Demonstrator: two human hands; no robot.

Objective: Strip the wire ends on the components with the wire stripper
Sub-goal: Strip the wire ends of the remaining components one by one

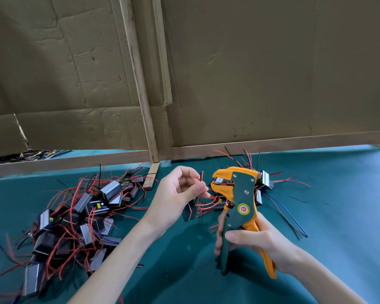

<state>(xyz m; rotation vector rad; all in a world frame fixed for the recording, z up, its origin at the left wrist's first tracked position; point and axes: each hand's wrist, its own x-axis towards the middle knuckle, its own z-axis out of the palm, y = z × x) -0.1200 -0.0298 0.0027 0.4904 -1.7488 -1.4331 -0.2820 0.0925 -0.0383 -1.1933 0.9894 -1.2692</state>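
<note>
My left hand (180,194) pinches a thin red wire (201,177) between thumb and forefinger. A small dark box-shaped component (189,210) hangs from the wires just below that hand. The wire's tip points up, a short gap left of the stripper's jaws. My right hand (250,242) grips the handles of an orange and dark green wire stripper (239,198), held upright with its jaws (218,183) facing left toward the wire.
A large heap of components with red and black wires (81,213) lies on the green table cloth (338,216) at the left. A smaller group (263,185) sits behind the stripper. Cardboard panels and a wooden frame (145,84) wall off the table's back edge.
</note>
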